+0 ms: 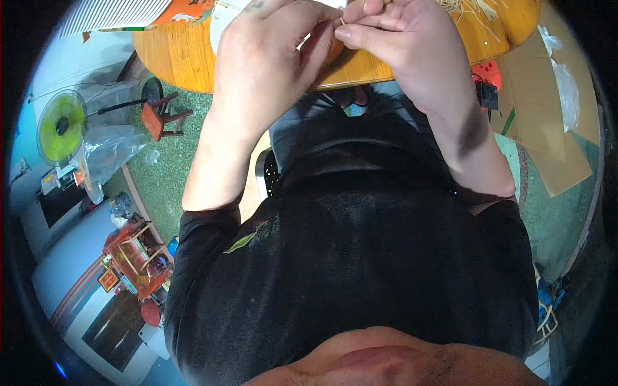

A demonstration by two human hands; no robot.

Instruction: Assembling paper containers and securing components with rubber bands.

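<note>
At the top of the head view my hands meet above the near edge of a wooden table. My left hand is closed, its fingers curled inward and its fingertips partly cut off by the upper edge. Opposite it, my right hand pinches with thumb and fingers close to the left fingertips. A small pale sliver shows between the two hands, too small to name. Beneath my left hand lies a white object, mostly covered. Thin straw-coloured strands are spread on the table beyond my right hand.
On the left stand a green-bladed fan and a small red-brown stool. A white ribbed sheet lies at the upper left. Flattened cardboard and clear plastic are at right, near a black adapter.
</note>
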